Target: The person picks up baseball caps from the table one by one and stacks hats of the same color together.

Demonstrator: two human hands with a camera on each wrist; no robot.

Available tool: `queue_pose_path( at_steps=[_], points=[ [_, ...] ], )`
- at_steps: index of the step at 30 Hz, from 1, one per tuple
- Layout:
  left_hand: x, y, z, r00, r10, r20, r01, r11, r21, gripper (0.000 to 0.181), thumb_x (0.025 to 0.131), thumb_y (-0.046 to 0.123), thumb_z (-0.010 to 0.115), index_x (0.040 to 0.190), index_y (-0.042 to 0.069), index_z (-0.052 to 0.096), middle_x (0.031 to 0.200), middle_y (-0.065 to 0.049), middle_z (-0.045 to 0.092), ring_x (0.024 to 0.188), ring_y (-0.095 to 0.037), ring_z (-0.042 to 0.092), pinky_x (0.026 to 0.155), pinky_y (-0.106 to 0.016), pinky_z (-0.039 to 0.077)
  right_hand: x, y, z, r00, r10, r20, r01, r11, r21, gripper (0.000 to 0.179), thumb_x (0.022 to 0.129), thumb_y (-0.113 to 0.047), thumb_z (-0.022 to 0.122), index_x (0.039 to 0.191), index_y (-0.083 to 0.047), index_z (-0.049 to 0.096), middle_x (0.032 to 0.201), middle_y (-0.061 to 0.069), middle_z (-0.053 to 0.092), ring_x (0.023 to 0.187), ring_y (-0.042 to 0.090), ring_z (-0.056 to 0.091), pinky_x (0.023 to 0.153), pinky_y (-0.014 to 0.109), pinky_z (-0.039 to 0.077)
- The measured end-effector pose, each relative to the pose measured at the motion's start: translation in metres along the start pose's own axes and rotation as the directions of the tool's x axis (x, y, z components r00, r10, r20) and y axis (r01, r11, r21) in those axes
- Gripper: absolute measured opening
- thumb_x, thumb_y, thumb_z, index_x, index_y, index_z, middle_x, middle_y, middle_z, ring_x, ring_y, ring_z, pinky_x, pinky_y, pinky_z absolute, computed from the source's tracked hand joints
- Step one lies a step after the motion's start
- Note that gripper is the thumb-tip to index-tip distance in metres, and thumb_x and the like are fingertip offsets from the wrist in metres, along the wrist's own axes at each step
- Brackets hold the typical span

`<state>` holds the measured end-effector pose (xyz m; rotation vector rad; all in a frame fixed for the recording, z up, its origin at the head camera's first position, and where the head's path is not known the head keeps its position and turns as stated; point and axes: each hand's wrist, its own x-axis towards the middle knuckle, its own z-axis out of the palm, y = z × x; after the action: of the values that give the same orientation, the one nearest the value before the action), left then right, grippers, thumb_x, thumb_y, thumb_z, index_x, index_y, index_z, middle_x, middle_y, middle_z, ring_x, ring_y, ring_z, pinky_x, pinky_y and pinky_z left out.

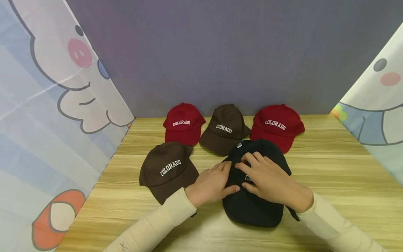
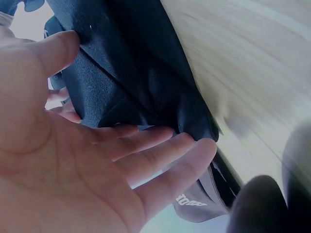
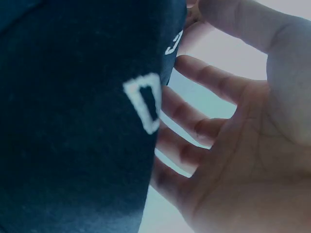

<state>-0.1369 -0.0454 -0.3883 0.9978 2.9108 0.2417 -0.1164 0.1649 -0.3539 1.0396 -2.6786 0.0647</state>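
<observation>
A black baseball cap lies on the table, its brim toward me and its white lettering partly covered by a hand. My left hand is at the cap's left side. In the left wrist view, its fingers are fairly straight along the dark cloth, thumb apart from them. Over the front of the crown is my right hand, fingers spread and slightly bent. Its fingertips touch the cap near the letters, and the right wrist view shows its palm away from the cloth.
Left of the black cap lies a brown cap marked COLORADO. Behind stand a red cap, another brown cap and a second red cap, close to a grey panel. Cartoon-printed cloths flank the wooden table.
</observation>
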Motion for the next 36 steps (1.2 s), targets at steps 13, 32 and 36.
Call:
queue_pose_path(
  at_steps=[13,32,36],
  points=[
    [0.001,-0.002,0.000,0.999,0.010,0.039,-0.009,1.000,-0.026,0.082,0.099,0.059,0.056,0.156,0.005,0.037,0.158,-0.013,0.046,0.142,-0.026,0.051,0.107,-0.039,0.052,-0.005,0.002,0.001,0.994,0.020,0.105,-0.018,1.000,-0.020,0.063,0.080,-0.036,0.087,0.132,-0.011,0.061,0.120,0.007,0.056,0.104,0.023,0.057,0.075,0.035,0.056],
    [-0.048,-0.102,-0.104,0.979,-0.181,-0.092,0.167,0.975,-0.144,0.054,0.099,0.031,0.065,0.146,0.007,0.052,0.146,-0.015,0.057,0.135,-0.035,0.056,0.110,-0.055,0.045,0.000,0.005,0.007,0.984,0.047,0.174,-0.059,0.996,0.066,0.063,0.083,-0.038,0.085,0.134,-0.013,0.058,0.118,0.004,0.056,0.098,0.018,0.052,0.069,0.030,0.049],
    [-0.068,-0.150,-0.112,0.976,-0.218,-0.011,0.214,0.965,-0.154,0.043,0.098,0.010,0.061,0.138,-0.003,0.054,0.136,-0.026,0.061,0.127,-0.044,0.058,0.107,-0.058,0.046,0.000,0.006,0.006,0.981,0.053,0.189,-0.067,0.995,0.070,0.062,0.085,-0.038,0.083,0.134,-0.012,0.058,0.118,0.004,0.056,0.098,0.018,0.052,0.069,0.030,0.049]
  ],
)
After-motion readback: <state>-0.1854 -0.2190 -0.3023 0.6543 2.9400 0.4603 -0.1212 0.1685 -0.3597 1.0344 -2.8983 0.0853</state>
